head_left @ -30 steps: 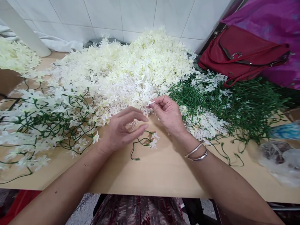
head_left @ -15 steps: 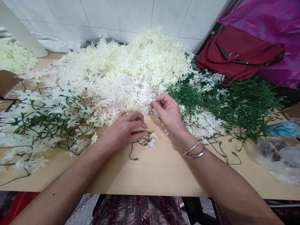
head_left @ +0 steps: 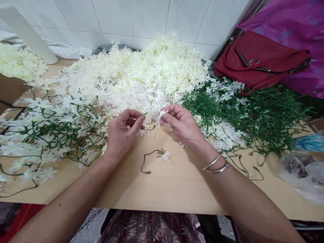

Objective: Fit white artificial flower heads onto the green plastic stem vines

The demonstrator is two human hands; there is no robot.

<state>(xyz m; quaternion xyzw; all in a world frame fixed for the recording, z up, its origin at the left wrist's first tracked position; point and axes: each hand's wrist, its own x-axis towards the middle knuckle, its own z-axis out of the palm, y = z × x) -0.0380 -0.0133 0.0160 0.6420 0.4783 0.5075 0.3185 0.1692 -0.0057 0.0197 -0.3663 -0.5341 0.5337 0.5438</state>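
Note:
My left hand (head_left: 124,130) is closed in a pinch on a thin green artificial flower stem (head_left: 152,128), mostly hidden by the fingers. Opposite it, my right hand (head_left: 182,123) pinches a small white artificial flower piece (head_left: 163,113) between thumb and forefinger. A narrow gap separates the two hands. Below them on the table lies a single white flower (head_left: 165,156) on a curved green stem (head_left: 144,162). Tiny white stamens (head_left: 156,136) rest between the hands. Just behind the fingers rises a large heap of loose white petals (head_left: 157,67).
Finished-looking stemmed flowers (head_left: 63,135) are piled at left. Bunches of green stems (head_left: 268,118) spread across the right, below a red handbag (head_left: 260,60). A clear plastic bag (head_left: 303,172) sits at the right edge of the table (head_left: 177,192). White tiles back the table.
My left hand has lifted and turned from beside the single flower, now pinching a green stem. The single stemmed flower lies uncovered. My right hand keeps its pinch, with more white piece showing.

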